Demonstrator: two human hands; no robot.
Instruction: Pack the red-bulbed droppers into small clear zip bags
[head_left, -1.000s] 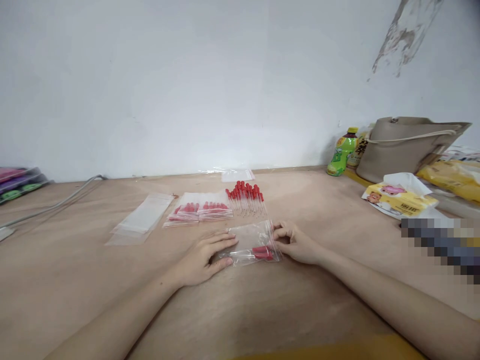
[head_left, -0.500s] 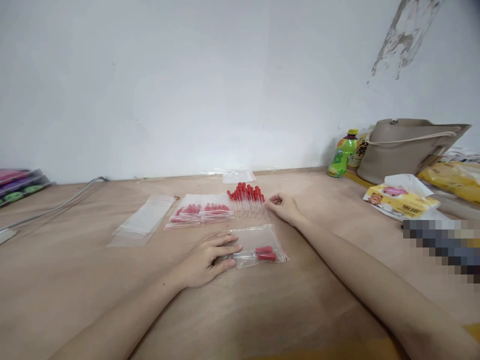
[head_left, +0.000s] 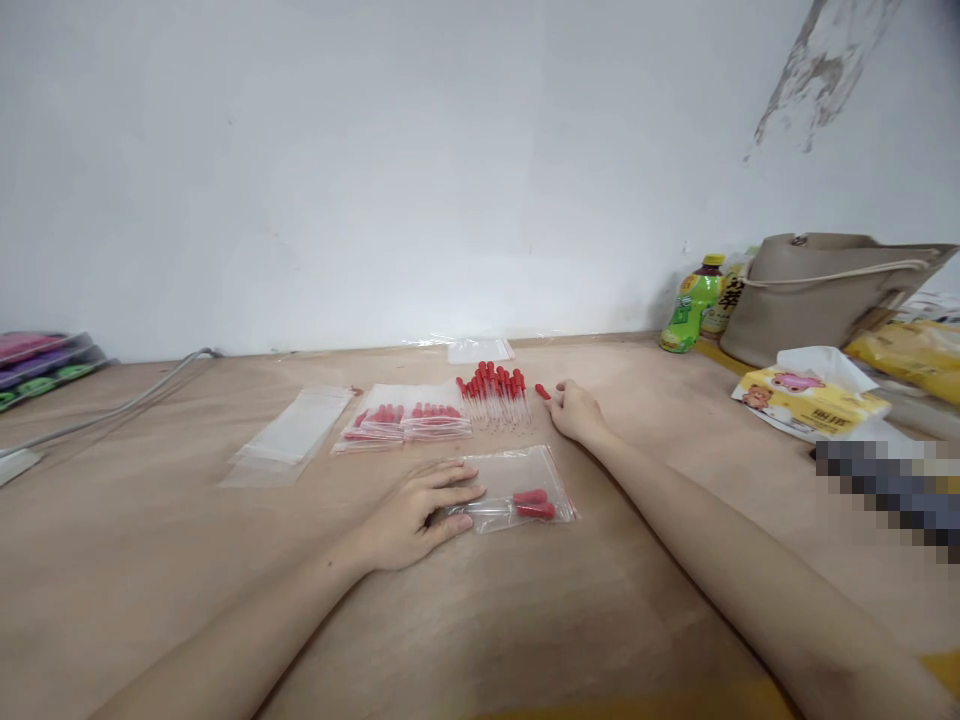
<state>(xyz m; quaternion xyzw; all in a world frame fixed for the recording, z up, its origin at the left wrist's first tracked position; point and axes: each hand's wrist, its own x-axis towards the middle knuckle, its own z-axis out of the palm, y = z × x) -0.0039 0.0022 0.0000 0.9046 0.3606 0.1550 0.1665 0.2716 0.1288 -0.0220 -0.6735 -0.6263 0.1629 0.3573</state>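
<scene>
Moved since the earlier frame: right hand, from the near bag's red-lined edge up to the right of the dropper pile.

Right hand: closed in a pinch on a single red-bulbed dropper, bulb outward; its stem is hidden by the fingers.

Left hand: released, fingers spread, resting on the left end of the near clear bag.

Near clear bag: flat on the counter, two red-bulbed droppers inside, side by side, bulbs toward the red-lined edge. Whether that edge is open cannot be told.

Behind: filled bags, overlapping, just left of the pile; flat bags, farther left.

Right side: green bottle, tissue pack.

Handling notes, as judgement: left hand best kept light, enough to steady the film without bearing on the slender stems; single dropper best gripped near its bulb, tip clear of the pile and film; bulbs best aligned, away from the bag's edge.
</scene>
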